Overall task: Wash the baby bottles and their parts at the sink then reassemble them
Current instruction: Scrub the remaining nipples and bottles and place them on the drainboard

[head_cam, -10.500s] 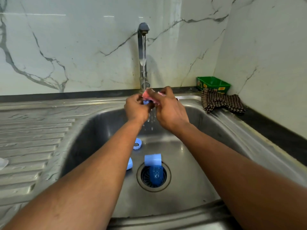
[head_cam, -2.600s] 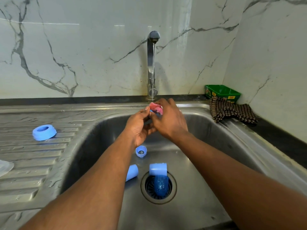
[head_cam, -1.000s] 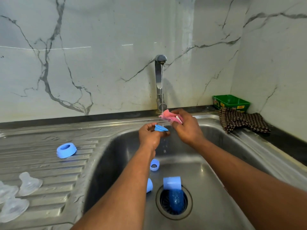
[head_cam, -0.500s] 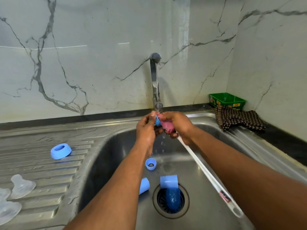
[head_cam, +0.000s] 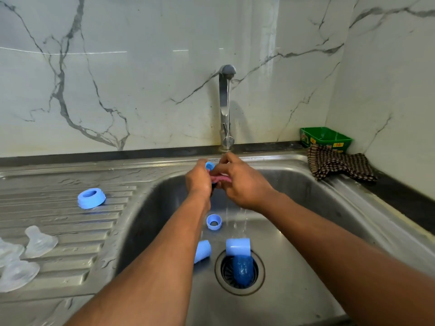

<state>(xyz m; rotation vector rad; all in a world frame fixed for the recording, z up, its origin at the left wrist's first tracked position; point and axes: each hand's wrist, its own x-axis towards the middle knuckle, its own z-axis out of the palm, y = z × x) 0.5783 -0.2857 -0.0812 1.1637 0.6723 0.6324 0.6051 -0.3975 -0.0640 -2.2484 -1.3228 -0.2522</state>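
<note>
Two bare hands meet under a running tap (head_cam: pixel 226 107) at the 12 o'clock edge of a steel sink (head_cam: pixel 306 184). The left hand (head_cam: pixel 198 180) curls its fingers around a small blue bottle part (head_cam: pixel 209 165), which peeks out above the fingertips. The right hand (head_cam: pixel 242 184) pinches a pink scrubbing cloth (head_cam: pixel 220 178) against that part, so the hands touch. Water drips from them into the basin.

Below the hands, toward 6 o'clock, lie a small blue ring (head_cam: pixel 214 222), a blue cap (head_cam: pixel 202 251) on its side, and a blue bottle (head_cam: pixel 238 255) lying across the drain (head_cam: pixel 239 271). On the draining board (head_cam: pixel 58 220) at 9 o'clock sits a blue collar (head_cam: pixel 91 198); clear teats (head_cam: pixel 38 242) lie at 8 o'clock. A checked cloth (head_cam: pixel 339 165) and green tray (head_cam: pixel 326 138) sit at 2 o'clock.
</note>
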